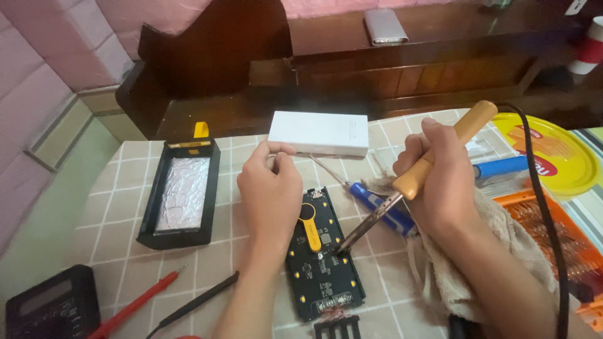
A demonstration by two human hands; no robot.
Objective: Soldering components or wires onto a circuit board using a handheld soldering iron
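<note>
My right hand (440, 182) grips a soldering iron (402, 188) by its wooden handle, and the metal tip touches a black circuit board (326, 270) lying on the checked cloth. My left hand (270, 188) pinches a thin solder wire (326, 171) that runs down to the right toward the iron. A strip of yellow tape (309, 227) lies on the board just below my left hand. The iron's black cord (546, 220) runs down over my right forearm.
Behind the hands lies a white rectangular case (319, 133). A black open shell with a silver lining (182, 193) sits left. Multimeter (53, 307) with red probe (135, 304) and black probe (198, 302) at bottom left. Blue screwdriver (380, 207), beige towel (458, 263), orange tool tray (559, 238), yellow round tray (559, 157) lie right.
</note>
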